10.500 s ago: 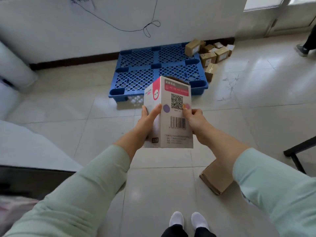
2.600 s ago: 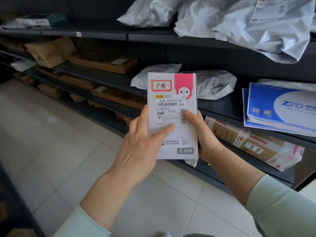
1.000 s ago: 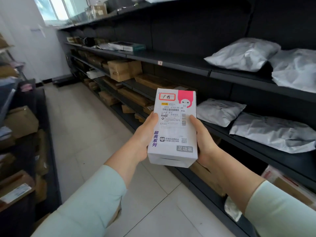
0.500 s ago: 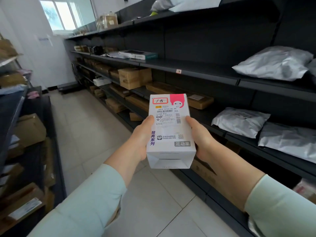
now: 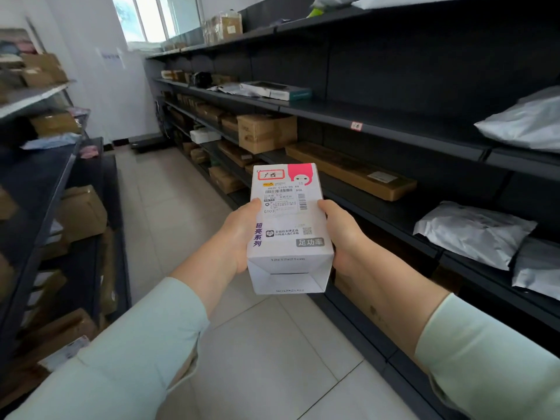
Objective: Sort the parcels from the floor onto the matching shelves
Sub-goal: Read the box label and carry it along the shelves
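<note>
White box [image 5: 289, 225] held upright at chest level in mid-aisle, above the tiled floor [image 5: 266, 353], between both hands. Left hand [image 5: 239, 234] wrapped around the left edge, thumb on the front face beside the shipping label [image 5: 280, 197]; right hand [image 5: 342, 233] closed on the right edge, thumb tip touching the front face at the label's right margin. Remaining fingers of both hands hidden behind the box. Front face turned toward the camera: red-framed handwritten tag at upper left, pink corner with a cartoon face at upper right, barcodes below, purple vertical print along the left edge, grey badge near the bottom. Folded bottom flap of the box visible, tilted toward the viewer. Pale green sleeves [image 5: 136, 359] covering both forearms to just short of the wrists.

Dark shelves [image 5: 378, 119] running along the right side, near the box but not touching it. On the shelf level just behind the box, a long flat brown carton [image 5: 348, 171]; farther back on the same level, a squat brown carton [image 5: 266, 131]. Grey poly mailers [image 5: 472, 231] on the shelves at far right. Second shelf unit [image 5: 39, 189] at left, carrying brown cartons. Window [image 5: 157, 16] at the far end of the aisle.
</note>
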